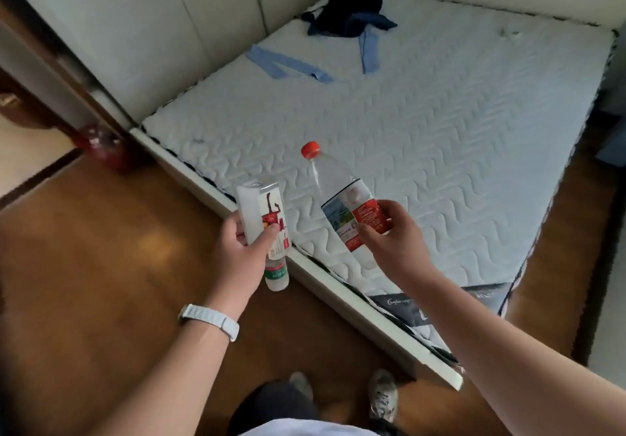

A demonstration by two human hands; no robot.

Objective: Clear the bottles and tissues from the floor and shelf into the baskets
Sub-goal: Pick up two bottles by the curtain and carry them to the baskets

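Dark clothes (352, 9) and blue strips (288, 65) lie on the mattress (440, 131). Above its edge the left hand (237, 249) grips a carton (262, 210), perhaps tissues, with 1 small bottle (277, 274) just below; the right hand (394, 244) pinches a red-capped bottle (342, 203)

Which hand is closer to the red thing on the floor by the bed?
Left. The left hand, gripping a carton, is over the floor to the right of the red thing; the right hand, gripping a bottle, is farther right, over the mattress.
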